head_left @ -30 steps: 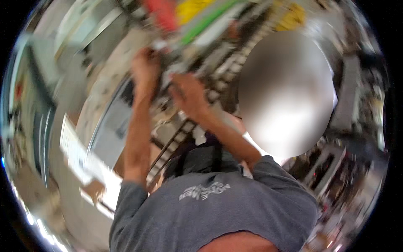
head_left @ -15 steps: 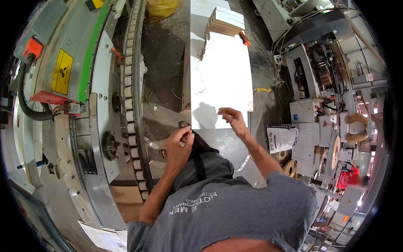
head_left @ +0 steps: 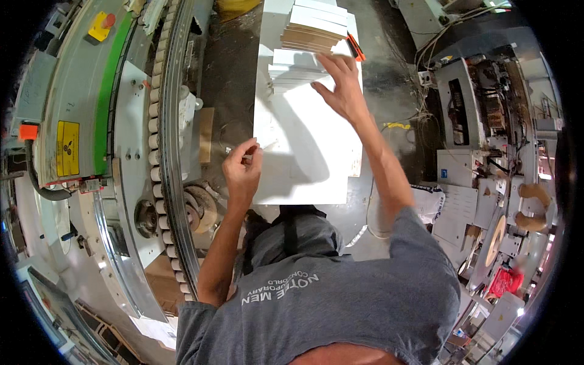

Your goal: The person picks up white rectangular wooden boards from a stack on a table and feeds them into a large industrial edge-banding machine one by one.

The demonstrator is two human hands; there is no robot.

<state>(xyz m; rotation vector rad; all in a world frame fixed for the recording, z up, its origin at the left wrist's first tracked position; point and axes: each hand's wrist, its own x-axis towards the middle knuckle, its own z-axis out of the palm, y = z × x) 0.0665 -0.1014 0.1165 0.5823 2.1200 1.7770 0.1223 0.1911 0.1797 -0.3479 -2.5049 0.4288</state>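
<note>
My right hand (head_left: 344, 85) reaches far forward over a low stack of white boards (head_left: 295, 64), its fingers spread and holding nothing that I can see. Whether the fingertips touch the boards cannot be told. Behind that stack rises a taller one of white boards with brown edges (head_left: 313, 39). Both stand on a long white surface (head_left: 316, 188). At its left edge, my left hand (head_left: 242, 170) is loosely curled, with a gap between thumb and fingers and nothing visible in it. A shadow of my right arm falls across the white surface.
An orange and black tool (head_left: 355, 47) lies at the right side of the taller stack. Along the left runs a roller conveyor (head_left: 154, 143) beside a machine with a green stripe (head_left: 112, 91). Machinery (head_left: 456, 109) and cables line the right.
My right hand has moved forward from the near part of the white surface to the board stacks. My left hand has shifted left and slightly forward. The whole view has shifted too.
</note>
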